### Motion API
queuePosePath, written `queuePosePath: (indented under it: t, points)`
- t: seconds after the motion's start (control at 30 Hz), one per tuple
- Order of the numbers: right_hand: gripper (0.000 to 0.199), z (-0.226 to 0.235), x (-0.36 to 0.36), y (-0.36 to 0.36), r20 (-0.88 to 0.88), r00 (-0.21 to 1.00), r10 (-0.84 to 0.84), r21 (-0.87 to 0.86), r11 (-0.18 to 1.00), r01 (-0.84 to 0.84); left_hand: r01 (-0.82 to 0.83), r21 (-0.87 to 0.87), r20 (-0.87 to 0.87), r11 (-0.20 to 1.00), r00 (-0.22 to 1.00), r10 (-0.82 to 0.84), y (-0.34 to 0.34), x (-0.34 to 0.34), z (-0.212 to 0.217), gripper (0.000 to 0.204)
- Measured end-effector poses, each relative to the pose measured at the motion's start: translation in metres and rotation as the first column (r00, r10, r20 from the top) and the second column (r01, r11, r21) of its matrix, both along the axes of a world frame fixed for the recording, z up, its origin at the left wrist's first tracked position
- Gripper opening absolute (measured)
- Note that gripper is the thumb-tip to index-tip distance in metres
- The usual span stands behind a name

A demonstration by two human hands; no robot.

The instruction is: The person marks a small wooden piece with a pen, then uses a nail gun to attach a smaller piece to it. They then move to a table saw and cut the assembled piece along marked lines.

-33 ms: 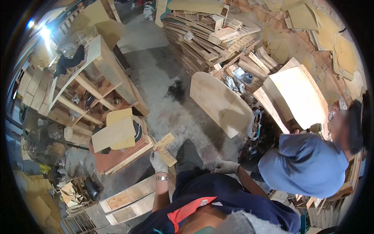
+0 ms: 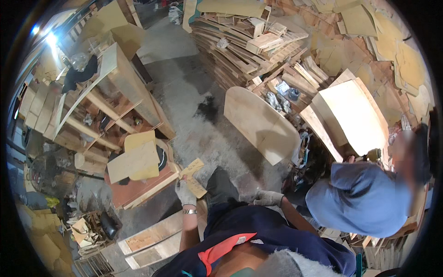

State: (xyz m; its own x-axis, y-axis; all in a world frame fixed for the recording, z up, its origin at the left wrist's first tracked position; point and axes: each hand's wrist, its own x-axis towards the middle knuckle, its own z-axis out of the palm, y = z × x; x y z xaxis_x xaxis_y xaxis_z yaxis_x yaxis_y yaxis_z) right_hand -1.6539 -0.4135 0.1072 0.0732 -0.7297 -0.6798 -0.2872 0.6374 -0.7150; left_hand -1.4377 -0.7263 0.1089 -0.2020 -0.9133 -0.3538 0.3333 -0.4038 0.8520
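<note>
Wears navy top (image 2: 286,228) with orange-red trim, plus pale gloves on both hands. Grips flat, yellowish V-shaped piece (image 2: 194,185) in left hand (image 2: 186,193), closed around its left end; can't tell if made of one part or two. Holds it just beside the right corner of red-brown desk (image 2: 123,196); can't tell if touching. Has metal watch (image 2: 189,212) on left wrist. Has right hand (image 2: 269,198) near the waist, with partly curled fingers; can't tell if gripping anything.

On floor (image 2: 184,92), below desk's near edge: pale wooden panel (image 2: 159,237). On desk, toward its far edge: tan rectangular board (image 2: 131,164) lying across yellow board (image 2: 142,137) with rounded corners. Near desk's far right corner: dark curved object (image 2: 162,158), partly hidden under the boards.

Off to right: co-worker in blue top (image 2: 357,198), with one hand at near edge of pale wooden box (image 2: 355,117). Farther out, beside box: pale panel (image 2: 260,124) with rounded end. Past desk's far edge: tall open wooden cabinet (image 2: 131,85). Toward floor's far right corner: big heap of planks (image 2: 240,53), then yellowish sheets (image 2: 408,64).
</note>
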Motion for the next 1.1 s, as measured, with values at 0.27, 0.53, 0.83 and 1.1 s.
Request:
queuePosePath:
  t: [0.27, 0.53, 0.83, 1.1]
  points:
    - [0.040, -0.008, -0.123, -0.179, -0.087, 0.990, -0.108, -0.241, 0.967, 0.084, 0.081, -0.008, -0.056, 0.997, 0.995, -0.082, -0.198, -0.131, -0.022, 0.025]
    - [0.041, 0.022, -0.234, -0.400, -0.351, 0.885, -0.305, -0.422, 0.896, 0.141, 0.269, -0.099, -0.032, 0.958, 0.962, -0.273, -0.368, -0.278, 0.014, 0.028]
    - [0.022, 0.005, -0.387, -0.509, -0.260, 0.773, -0.578, -0.479, 0.773, 0.417, 0.417, -0.063, -0.037, 0.907, 0.907, -0.420, -0.468, -0.418, 0.023, 0.034]
    - [0.027, 0.064, -0.616, -0.650, -0.089, 0.409, -0.908, -0.701, 0.349, 0.621, 0.438, -0.068, -0.017, 0.896, 0.898, -0.440, -0.602, -0.547, 0.026, 0.031]
